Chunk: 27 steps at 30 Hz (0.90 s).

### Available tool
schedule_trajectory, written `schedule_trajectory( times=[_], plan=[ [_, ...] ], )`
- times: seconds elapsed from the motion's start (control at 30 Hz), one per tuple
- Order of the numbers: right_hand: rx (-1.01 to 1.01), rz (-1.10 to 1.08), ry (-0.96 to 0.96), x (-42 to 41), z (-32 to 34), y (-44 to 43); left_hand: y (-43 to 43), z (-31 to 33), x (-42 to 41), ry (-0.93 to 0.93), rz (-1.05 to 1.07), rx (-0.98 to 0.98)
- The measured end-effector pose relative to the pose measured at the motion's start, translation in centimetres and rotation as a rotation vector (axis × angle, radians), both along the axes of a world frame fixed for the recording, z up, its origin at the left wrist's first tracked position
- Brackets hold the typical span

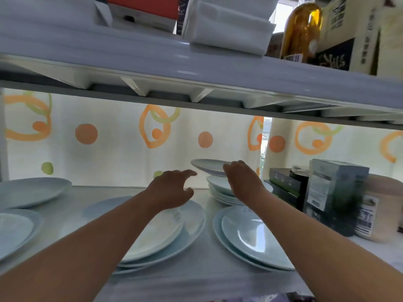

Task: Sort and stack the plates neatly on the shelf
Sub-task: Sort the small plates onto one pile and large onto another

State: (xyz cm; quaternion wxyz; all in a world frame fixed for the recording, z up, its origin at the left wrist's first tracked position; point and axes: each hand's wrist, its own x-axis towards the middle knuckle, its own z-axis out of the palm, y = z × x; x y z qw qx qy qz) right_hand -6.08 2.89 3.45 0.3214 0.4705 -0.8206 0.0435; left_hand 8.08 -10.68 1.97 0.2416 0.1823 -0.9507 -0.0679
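Near me, big plates (250,238) lay flat on the shelf (202,277). My left hand (172,190) hung over them with fingers spread. Farther back, my right hand (242,179) gripped a small plate (207,165) above a stack (220,192).

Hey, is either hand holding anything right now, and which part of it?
The right hand holds a small plate by its near right rim, lifted above the back stack. The left hand is open, holding nothing.
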Motion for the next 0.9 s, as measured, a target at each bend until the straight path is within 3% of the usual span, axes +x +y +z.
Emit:
schedule_trajectory(
  times=[0.63, 0.9],
  plan=[
    [0.11, -0.199, -0.071, -5.5, -2.8, 1.1, -1.2, -1.4, -3.4, -0.104, 0.019, 0.013],
    [0.296, -0.278, -0.132, -5.6, -2.3, 1.6, -1.1, -0.8, -2.5, -0.096, 0.024, 0.011]
  ],
)
